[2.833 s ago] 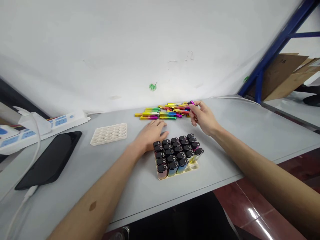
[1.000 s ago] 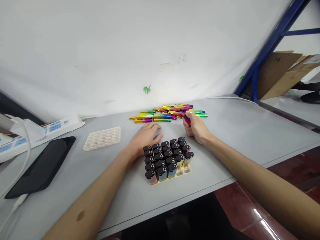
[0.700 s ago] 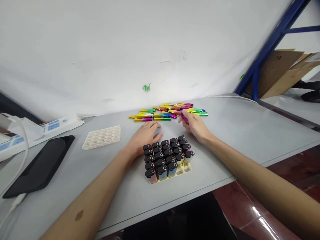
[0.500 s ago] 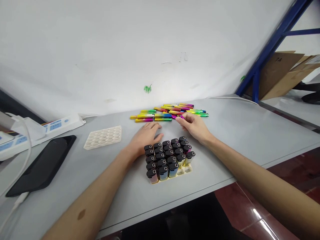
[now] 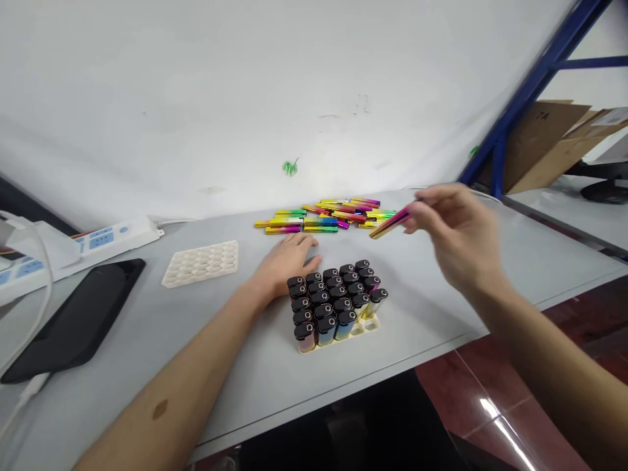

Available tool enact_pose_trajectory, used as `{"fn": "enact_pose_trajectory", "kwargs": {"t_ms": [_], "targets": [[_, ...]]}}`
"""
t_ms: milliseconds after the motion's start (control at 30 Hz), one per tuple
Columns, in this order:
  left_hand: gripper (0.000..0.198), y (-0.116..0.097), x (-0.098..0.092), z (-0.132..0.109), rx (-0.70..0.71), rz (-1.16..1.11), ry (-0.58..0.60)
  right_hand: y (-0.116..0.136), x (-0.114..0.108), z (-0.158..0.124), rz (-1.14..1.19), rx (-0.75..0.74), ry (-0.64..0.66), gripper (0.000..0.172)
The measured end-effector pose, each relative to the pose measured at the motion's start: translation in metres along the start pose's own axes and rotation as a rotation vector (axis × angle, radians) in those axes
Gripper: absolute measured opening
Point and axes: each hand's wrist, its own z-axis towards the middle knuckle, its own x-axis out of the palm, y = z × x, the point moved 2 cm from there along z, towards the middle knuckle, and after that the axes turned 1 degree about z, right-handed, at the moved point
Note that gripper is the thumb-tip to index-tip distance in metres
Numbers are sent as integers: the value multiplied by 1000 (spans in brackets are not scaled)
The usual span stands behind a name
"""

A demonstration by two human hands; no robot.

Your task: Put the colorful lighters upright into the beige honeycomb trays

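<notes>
My right hand (image 5: 458, 239) is raised over the table's right half, its thumb and fingers pinched on a shiny purple-and-yellow lighter (image 5: 390, 223). The lighter slants, its yellow end pointing down and left. My left hand (image 5: 287, 263) rests palm down on the table, fingers spread and nothing in them, just behind the left side of a filled holder. That cream holder (image 5: 338, 341) carries several rows of upright lighters with black tops (image 5: 321, 311); two holes at its front right corner have none. A pile of metallic rainbow-coloured lighters (image 5: 320, 222) lies beyond my left fingertips, near the wall.
On the left stand a second cream holder (image 5: 201, 263) with bare holes, a black phone (image 5: 73, 320) on a white cable, and a white power strip (image 5: 105, 242). A blue metal frame (image 5: 498, 163) and cardboard boxes (image 5: 544, 140) are at the right.
My right hand has lifted a lighter from the pile and moved right and towards me with it. My left hand stays in the same place on the table.
</notes>
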Motion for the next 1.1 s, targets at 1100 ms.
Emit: {"fn": "enact_pose_trajectory", "kwargs": {"t_ms": [1100], "targets": [[39,-4,-3,-2,-20,4,19,-37,34,27,-805,-143,317,23]]}}
